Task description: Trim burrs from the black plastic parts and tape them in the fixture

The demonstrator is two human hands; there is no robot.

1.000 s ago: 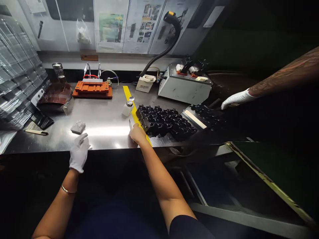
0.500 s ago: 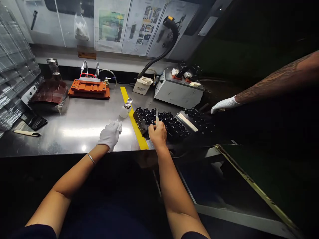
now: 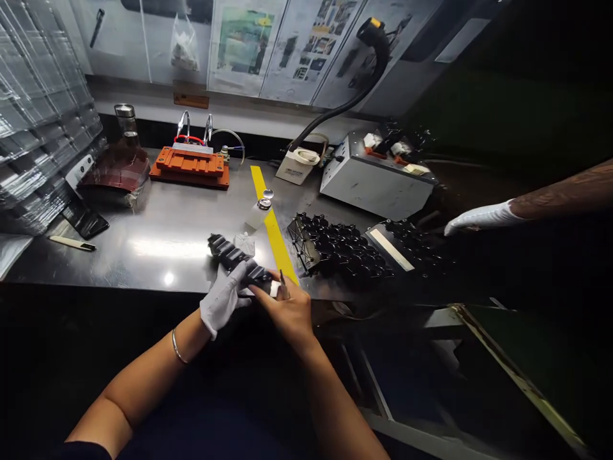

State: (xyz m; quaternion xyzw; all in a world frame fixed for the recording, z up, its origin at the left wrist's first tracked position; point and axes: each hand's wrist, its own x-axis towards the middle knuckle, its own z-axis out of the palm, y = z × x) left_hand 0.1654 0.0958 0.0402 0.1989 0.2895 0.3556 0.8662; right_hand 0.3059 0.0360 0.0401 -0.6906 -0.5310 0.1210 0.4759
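Note:
A ribbed black part is held over the front of the metal table, left of the yellow tape. My left hand, in a white glove, is closed around its underside. Bare, my right hand grips the part's right end and also has a slim pen-like tool between its fingers. A crumpled white cloth lies just behind the part. Beyond it stands a small bottle with its lid up. More black parts sit in rows right of the tape.
An orange fixture and a grey box stand at the back, with a black flexible hose arching between. Clear trays are stacked at left. Another person's gloved hand is at the right.
A black part is now in both my hands, lifted from the left end of the rows. My right hand has come left and nearer. The white cloth has left my left hand. The view has shifted.

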